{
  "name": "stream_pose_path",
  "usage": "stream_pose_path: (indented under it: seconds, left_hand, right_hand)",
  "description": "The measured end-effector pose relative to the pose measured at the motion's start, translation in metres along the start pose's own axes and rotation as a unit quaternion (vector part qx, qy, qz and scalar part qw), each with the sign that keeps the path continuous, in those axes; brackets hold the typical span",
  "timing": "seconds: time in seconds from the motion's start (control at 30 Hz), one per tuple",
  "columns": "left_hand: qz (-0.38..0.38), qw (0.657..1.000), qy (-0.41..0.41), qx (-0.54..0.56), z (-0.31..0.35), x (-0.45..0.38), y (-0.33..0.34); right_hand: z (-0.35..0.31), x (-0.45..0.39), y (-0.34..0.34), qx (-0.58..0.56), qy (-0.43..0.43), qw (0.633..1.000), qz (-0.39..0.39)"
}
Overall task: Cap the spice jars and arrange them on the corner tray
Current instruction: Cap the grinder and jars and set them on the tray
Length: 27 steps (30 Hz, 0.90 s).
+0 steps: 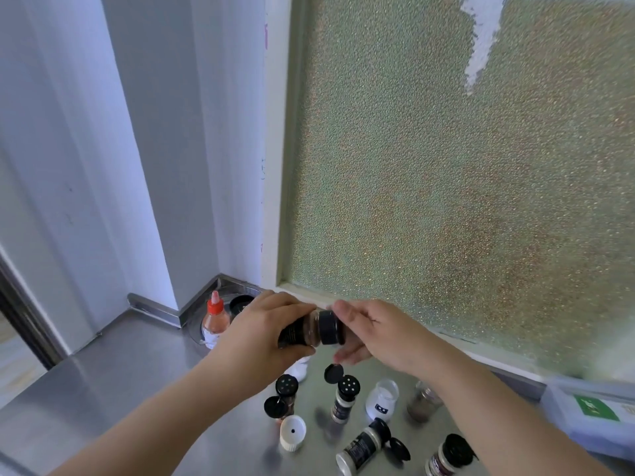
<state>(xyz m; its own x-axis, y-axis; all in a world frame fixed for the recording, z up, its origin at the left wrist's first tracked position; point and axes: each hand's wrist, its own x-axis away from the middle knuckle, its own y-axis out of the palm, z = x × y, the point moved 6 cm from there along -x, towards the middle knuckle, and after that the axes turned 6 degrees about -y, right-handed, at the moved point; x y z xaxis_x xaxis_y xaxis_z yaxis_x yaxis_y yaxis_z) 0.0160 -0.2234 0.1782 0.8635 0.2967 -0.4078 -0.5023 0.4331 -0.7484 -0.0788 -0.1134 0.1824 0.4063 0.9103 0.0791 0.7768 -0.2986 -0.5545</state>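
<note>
The left hand [261, 333] grips a jar [302, 330] above the counter [120, 372] while the right hand [369, 333] pinches its cap [330, 327], several open jars [345, 396] wait, and the corner tray [220, 297] looks barely filled.

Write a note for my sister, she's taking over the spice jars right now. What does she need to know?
Left hand grips a dark spice jar held sideways above the counter; right hand holds its black cap.
Corner tray holds a red-capped squeeze bottle and one black-lidded jar.
Left on the steel counter: two upright jars with flip lids open, a white jar, a lidless glass jar, a white-lidded jar, and two more black-lidded jars near the front.
Finish this cap, close the rest, move everything to the tray.
</note>
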Motion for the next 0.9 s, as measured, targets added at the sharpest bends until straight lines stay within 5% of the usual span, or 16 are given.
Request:
stream_pose_path:
  seconds: [0.07,0.2,0.4,0.47,0.67,0.8,0.9]
  left_hand:
    - [0.006,1.000,-0.019,0.003,-0.003,-0.002,-0.002]
    - [0.013,1.000,-0.003,-0.001,0.002,-0.001,-0.005]
    - [0.043,0.999,0.006,-0.011,0.009,-0.002,-0.009]
    - [0.041,0.999,-0.001,-0.008,0.008,-0.006,-0.012]
    - [0.045,0.999,-0.012,-0.016,0.003,-0.006,-0.018]
    - [0.049,0.999,-0.015,-0.001,0.001,-0.002,-0.015]
    - [0.049,0.998,-0.025,0.005,-0.002,-0.001,-0.020]
  right_hand:
    - [-0.009,0.004,-0.009,0.112,-0.059,0.992,-0.010]
    - [-0.015,0.004,-0.014,0.162,-0.107,0.980,0.038]
    - [0.000,-0.002,0.002,-0.110,0.023,0.993,0.017]
    - [0.000,-0.002,-0.001,-0.048,0.031,0.998,0.006]
    - [-0.029,0.002,-0.017,0.179,-0.130,0.974,0.039]
    - [-0.015,-0.004,-0.003,0.039,-0.028,0.999,0.024]
    - [-0.021,-0.004,-0.003,0.117,-0.059,0.991,-0.004]
